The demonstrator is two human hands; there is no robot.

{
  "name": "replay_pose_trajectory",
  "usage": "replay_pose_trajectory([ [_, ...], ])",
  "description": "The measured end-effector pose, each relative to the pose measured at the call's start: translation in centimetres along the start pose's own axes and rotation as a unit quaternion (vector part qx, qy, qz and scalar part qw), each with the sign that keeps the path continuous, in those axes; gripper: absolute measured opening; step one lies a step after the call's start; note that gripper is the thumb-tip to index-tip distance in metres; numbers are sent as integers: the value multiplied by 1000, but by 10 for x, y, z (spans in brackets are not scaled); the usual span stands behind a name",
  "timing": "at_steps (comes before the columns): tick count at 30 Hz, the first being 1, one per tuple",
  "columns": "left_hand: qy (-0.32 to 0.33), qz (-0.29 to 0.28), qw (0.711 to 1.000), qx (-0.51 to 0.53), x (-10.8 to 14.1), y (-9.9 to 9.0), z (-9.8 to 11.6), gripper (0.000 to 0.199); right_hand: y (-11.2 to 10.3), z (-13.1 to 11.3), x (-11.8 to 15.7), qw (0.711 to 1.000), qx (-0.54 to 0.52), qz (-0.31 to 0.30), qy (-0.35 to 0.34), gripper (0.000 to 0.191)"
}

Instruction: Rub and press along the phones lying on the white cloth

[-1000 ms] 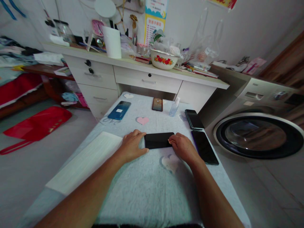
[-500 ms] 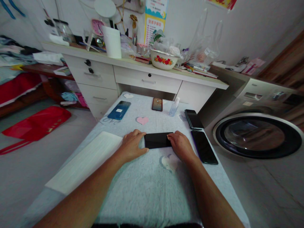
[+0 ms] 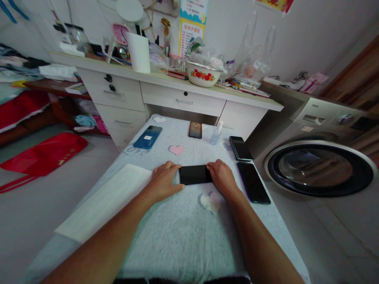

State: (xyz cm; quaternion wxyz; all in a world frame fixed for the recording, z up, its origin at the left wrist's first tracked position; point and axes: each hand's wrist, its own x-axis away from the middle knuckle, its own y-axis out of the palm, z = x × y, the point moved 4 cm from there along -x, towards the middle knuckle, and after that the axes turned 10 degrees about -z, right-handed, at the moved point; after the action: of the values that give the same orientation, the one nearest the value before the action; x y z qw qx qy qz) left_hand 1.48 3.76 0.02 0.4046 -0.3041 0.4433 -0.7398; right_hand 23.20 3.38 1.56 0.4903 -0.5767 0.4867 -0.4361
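A black smartphone [image 3: 194, 175] lies flat and crosswise on the cloth-covered table, its dark screen facing up. My left hand [image 3: 166, 178] grips its left end, with a finger at the far corner and the thumb at the near corner. At the other end my right hand [image 3: 221, 176] is closed over the right edge, its fingertips by the far corner. That end of the phone is partly hidden under the hand. Right of my right hand lies a purple-edged phone [image 3: 254, 183]. A long whitish sheet [image 3: 103, 205] lies beside my left forearm.
Farther back on the table [image 3: 183, 236] are a blue phone [image 3: 148, 137], a brownish phone [image 3: 195, 129], a clear spray bottle [image 3: 216, 134] and a dark phone with a light edge [image 3: 241, 148]. A white desk [image 3: 183, 94] stands behind, a washing machine [image 3: 319, 138] to the right.
My right hand's fingers have shifted slightly toward the far right corner of the smartphone. The left hand and the phone stay in place.
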Motion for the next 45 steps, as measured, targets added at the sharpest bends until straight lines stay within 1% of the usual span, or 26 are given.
replay_pose_trajectory([
  [6,-9,-5,1000,0,-1,-1,0,62,0,0,-2,1000,16,-22,9,32],
  [12,-3,-4,1000,1,0,-1,0,61,-5,-1,4,999,12,-32,6,34],
  [19,-9,-6,1000,-1,0,-2,1,60,-11,-1,13,998,16,-55,22,34],
  [25,-7,-9,1000,0,1,-3,2,61,-15,-1,20,998,22,-61,11,31],
  [30,-5,-7,1000,-1,1,-3,2,61,-17,0,21,997,31,-76,14,31],
  [40,-5,-4,1000,7,1,-2,1,61,-19,9,24,996,-9,-90,5,28],
  [45,-9,-9,1000,3,1,-3,2,61,-19,13,24,996,-9,-92,10,28],
])
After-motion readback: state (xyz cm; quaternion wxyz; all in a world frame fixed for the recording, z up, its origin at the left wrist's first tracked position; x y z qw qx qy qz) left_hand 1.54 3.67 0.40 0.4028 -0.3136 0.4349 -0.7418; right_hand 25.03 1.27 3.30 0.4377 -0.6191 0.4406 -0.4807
